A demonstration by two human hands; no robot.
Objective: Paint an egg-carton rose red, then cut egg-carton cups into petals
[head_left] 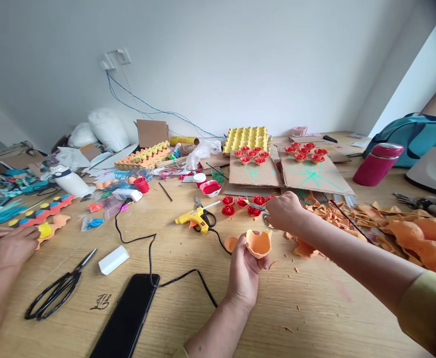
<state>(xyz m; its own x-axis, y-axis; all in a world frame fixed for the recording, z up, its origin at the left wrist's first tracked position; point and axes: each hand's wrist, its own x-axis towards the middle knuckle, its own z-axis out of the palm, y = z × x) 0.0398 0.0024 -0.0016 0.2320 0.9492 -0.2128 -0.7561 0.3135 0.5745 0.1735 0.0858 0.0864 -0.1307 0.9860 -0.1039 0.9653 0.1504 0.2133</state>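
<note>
My left hand (pixel 244 278) holds an orange egg-carton cup (pixel 258 244) with a jagged, torn rim, its hollow facing me. Farther forward, my right hand (pixel 285 211) is closed round a pair of scissors (pixel 258 206); the silver blades point left and the fingers hide most of the handle. Those blades lie over a group of red paper-pulp flowers (pixel 228 211) on the table. Beside my left hand rests another orange cup (pixel 230 243). A yellow glue gun (pixel 193 219) lies to the left, partly over black-handled scissors (pixel 209 218).
A co-worker's hands (pixel 12 248) work on a painted carton strip (pixel 46 231) at left. Black scissors (pixel 59 291), a phone (pixel 126 318) and a cable (pixel 180 277) lie in front. Orange scraps (pixel 337 221), a red bottle (pixel 378 165) and flower-topped cardboard (pixel 314 176) are on the right.
</note>
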